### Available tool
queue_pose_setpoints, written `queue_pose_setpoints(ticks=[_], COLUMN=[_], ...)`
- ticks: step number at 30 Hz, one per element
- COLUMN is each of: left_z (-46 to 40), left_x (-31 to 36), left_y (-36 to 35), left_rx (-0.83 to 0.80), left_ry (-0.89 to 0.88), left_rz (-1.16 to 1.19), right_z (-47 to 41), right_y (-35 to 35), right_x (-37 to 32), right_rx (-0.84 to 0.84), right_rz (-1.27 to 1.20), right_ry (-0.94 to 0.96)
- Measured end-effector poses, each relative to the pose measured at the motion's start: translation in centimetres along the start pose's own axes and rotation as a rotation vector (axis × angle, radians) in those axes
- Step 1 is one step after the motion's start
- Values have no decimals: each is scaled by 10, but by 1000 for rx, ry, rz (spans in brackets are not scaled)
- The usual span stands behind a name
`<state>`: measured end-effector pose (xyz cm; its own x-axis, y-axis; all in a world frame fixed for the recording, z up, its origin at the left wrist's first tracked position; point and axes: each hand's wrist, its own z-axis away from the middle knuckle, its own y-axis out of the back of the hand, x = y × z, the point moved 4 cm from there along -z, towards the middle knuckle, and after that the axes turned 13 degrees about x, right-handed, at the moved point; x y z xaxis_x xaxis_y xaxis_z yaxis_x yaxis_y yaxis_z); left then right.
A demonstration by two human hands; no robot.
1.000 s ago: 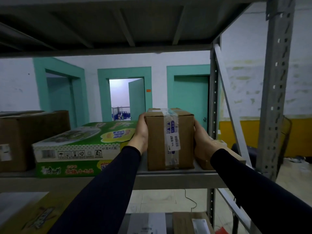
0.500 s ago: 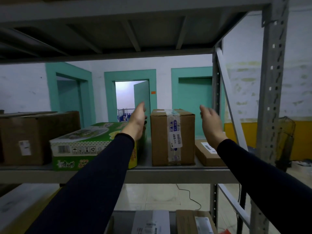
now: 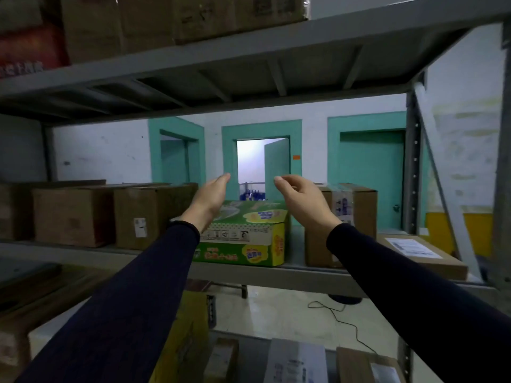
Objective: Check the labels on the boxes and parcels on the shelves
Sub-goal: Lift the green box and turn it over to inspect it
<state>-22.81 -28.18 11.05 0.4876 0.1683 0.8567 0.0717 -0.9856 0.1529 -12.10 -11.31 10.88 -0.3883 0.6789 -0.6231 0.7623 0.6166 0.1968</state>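
A green and yellow printed carton (image 3: 249,239) stands on the middle shelf (image 3: 276,275). Both hands hover in the air above it and hold nothing. My left hand (image 3: 211,196) is over its left end with straight fingers. My right hand (image 3: 301,199) is over its right end, fingers loosely bent. Right of the carton stands an upright brown box (image 3: 356,208) with a taped label, partly hidden by my right forearm. A flat brown parcel (image 3: 420,254) with a white label lies at the far right.
Several brown cartons (image 3: 143,214) fill the left of the middle shelf. More boxes (image 3: 166,17) sit on the upper shelf and parcels (image 3: 298,360) on the lower one. A grey upright post (image 3: 500,189) stands at the right. Teal doors line the wall behind.
Both hands let go of the upright brown box, which stays on the shelf. They lifted and moved left, and now hover over the green carton. The view swung left and up.
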Motion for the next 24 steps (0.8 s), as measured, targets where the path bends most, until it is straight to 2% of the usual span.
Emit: queue_pose_setpoints(ticks=[3, 6, 10, 13, 15, 19, 24], left_z=[-22, -43, -81, -101, -117, -115, -111], left_x=[-32, -62, -108, -142, -167, -182, -197], left_y=[41, 63, 88, 90, 81, 72, 60], left_rx=[26, 30, 23, -67, -128, -222, -287], left_ry=[43, 73, 117, 203, 261, 388, 475], left_rz=[-10, -41, -79, -55, -9, 138, 262], right_z=[6, 4, 2, 3, 9, 19, 21], right_y=[-46, -68, -94, -95, -97, -104, -113], right_x=[9, 35, 63, 84, 95, 114, 134], right_rx=[-80, -69, 102, 224, 225, 284, 330], right_rz=[79, 183, 325, 361, 315, -10, -209], right_ry=[-86, -198, -314, -395, -495, -766, -863])
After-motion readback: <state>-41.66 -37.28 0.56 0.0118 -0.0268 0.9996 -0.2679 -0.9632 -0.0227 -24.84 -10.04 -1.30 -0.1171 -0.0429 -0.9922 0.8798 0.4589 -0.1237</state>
